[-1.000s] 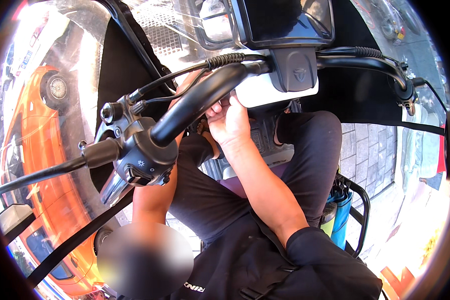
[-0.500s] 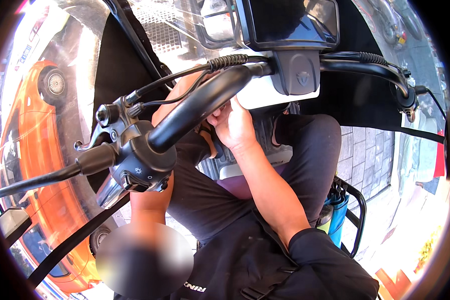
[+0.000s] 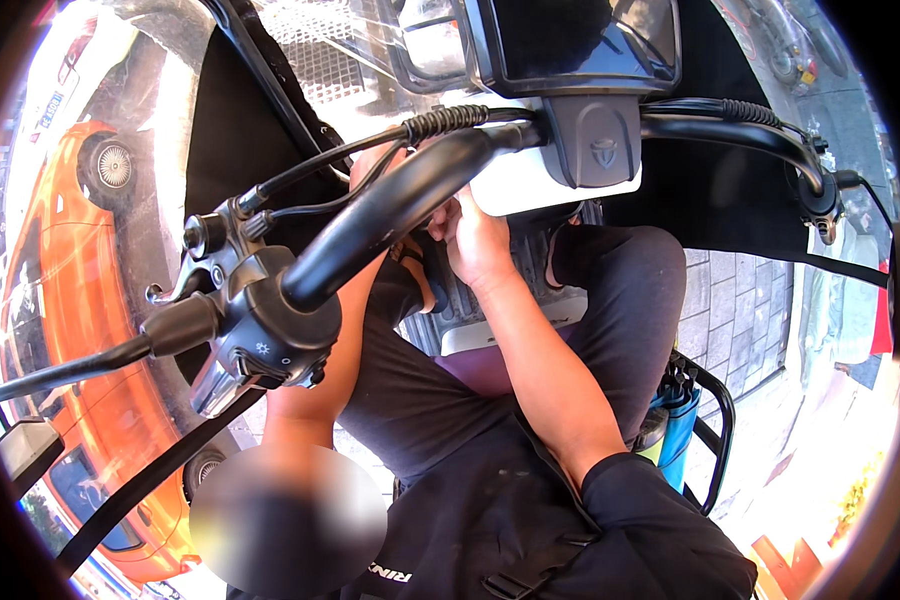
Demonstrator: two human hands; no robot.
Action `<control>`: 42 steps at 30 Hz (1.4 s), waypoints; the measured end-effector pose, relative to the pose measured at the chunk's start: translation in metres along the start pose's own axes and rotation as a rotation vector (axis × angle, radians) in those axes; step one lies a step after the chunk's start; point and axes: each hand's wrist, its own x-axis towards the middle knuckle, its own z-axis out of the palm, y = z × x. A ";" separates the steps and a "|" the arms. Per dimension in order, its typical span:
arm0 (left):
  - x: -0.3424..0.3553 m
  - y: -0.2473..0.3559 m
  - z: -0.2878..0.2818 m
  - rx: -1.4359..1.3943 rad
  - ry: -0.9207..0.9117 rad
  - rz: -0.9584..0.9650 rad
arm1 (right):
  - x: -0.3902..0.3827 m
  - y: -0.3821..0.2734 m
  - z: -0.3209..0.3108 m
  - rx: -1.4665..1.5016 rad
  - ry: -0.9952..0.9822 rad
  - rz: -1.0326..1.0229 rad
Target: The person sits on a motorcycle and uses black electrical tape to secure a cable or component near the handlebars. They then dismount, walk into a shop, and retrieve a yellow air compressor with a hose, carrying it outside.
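Observation:
I sit astride a black scooter. My right hand (image 3: 475, 240) reaches up beneath the white panel (image 3: 500, 190) under the handlebar (image 3: 390, 220), its fingers curled against something hidden there. My left hand (image 3: 372, 162) is mostly behind the bar and cables, close to my right hand; only bits of skin show, so its fingers cannot be made out. Above the panel sits a dark mount (image 3: 590, 140) carrying a black-framed screen (image 3: 580, 40). The left grip cluster (image 3: 270, 330), with switches and a lever, crosses over my left forearm.
An orange car (image 3: 70, 280) stands close on the left, behind clear plastic. Black cover panels (image 3: 700, 200) flank the front. A blue folded umbrella (image 3: 675, 440) hangs by a black rail (image 3: 720, 420) at right, above grey paving (image 3: 730, 310). A blurred oval covers the lower left.
My left forearm has shifted a little behind the bar, and my right hand has moved slightly to the right. The view has shifted very slightly.

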 end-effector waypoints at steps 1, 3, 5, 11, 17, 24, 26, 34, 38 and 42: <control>0.003 0.002 0.000 0.087 0.004 0.035 | 0.001 -0.001 -0.002 -0.002 -0.003 -0.018; 0.009 0.000 0.003 -0.102 -0.039 -0.004 | 0.002 0.001 -0.003 -0.016 0.015 -0.035; 0.012 0.004 -0.006 -0.236 -0.100 -0.173 | 0.004 0.002 -0.003 -0.024 0.014 -0.032; 0.032 0.027 -0.089 -0.223 -0.355 -0.119 | 0.005 0.003 -0.004 -0.048 0.006 -0.044; 0.042 -0.005 -0.035 -0.426 -0.396 -0.188 | 0.011 0.005 -0.008 0.082 0.011 -0.120; 0.062 -0.027 -0.015 -0.944 -0.446 -0.383 | 0.064 0.020 -0.032 0.310 -0.053 0.175; 0.051 -0.028 -0.025 -0.815 -0.281 -0.285 | 0.046 0.002 0.005 0.306 -0.054 0.176; 0.049 -0.013 -0.052 -1.162 -0.465 -0.485 | 0.116 0.058 -0.040 0.639 -0.390 0.164; 0.040 -0.009 -0.068 -1.131 -0.484 -0.299 | 0.108 0.053 -0.047 0.552 -0.258 0.128; 0.027 -0.019 -0.060 -0.606 -0.313 0.088 | 0.058 0.003 -0.009 0.370 0.083 0.222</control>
